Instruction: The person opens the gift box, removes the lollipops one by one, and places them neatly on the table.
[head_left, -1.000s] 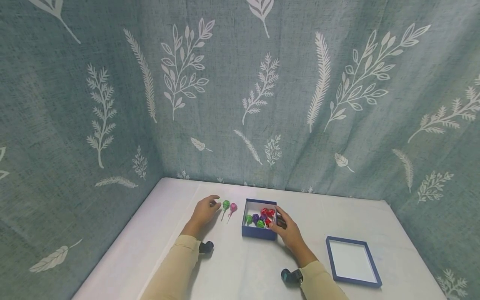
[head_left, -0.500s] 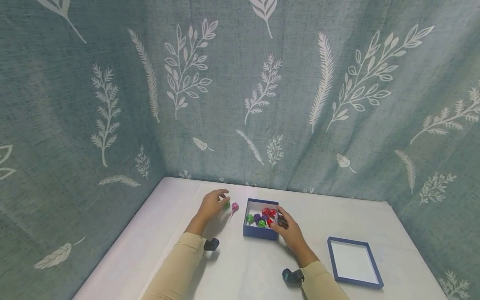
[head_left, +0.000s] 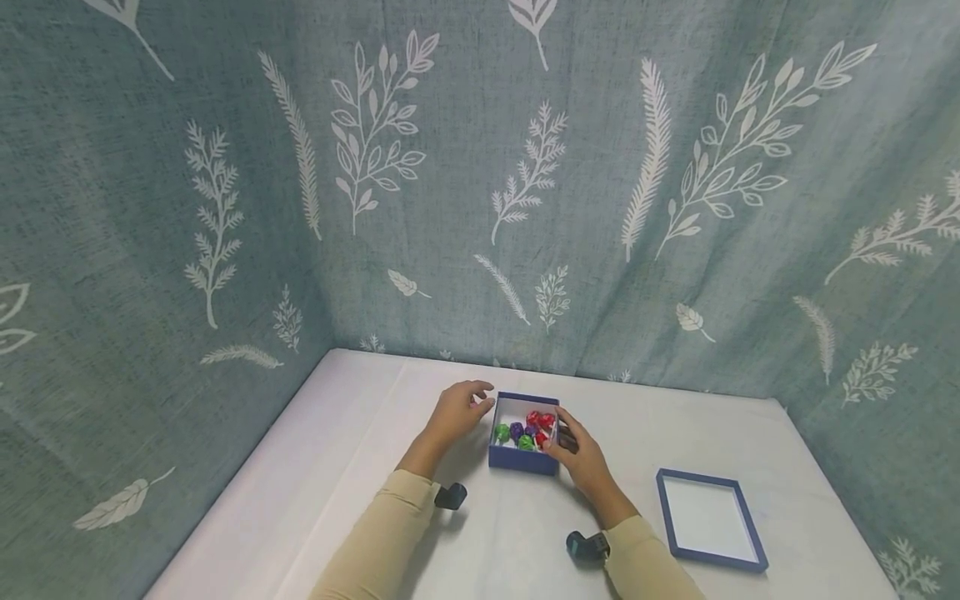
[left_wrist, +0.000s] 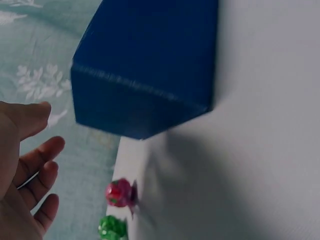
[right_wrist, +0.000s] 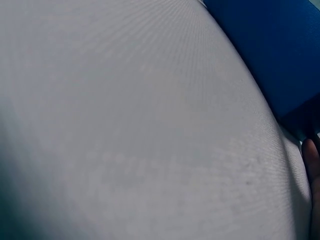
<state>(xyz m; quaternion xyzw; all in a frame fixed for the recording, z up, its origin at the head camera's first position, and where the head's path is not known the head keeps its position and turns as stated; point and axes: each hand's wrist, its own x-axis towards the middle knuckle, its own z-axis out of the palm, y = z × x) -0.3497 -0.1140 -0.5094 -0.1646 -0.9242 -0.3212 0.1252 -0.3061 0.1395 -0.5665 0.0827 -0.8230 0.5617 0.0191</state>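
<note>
A blue box (head_left: 522, 460) with a white inside stands on the table, holding several lollipops (head_left: 527, 442) in green, purple and red wrappers. My right hand (head_left: 583, 458) grips the box at its right wall, thumb and fingers at the rim; a fingertip (right_wrist: 311, 156) shows by the box corner in the right wrist view. Just left of the box hovers my left hand (head_left: 456, 414), fingers loosely bent, nothing in them. In the left wrist view a pink lollipop (left_wrist: 119, 192) and a green lollipop (left_wrist: 112, 227) lie on the table; the hand mostly hides them in the head view.
At the right of the white table (head_left: 360, 442) lies the blue-rimmed box lid (head_left: 708, 518), white inside facing up. A green-blue curtain (head_left: 450, 208) with white leaf prints hangs behind the table and along both sides.
My left hand has moved right, over the loose lollipops and up to the left side of the box. The right hand stays on the box.
</note>
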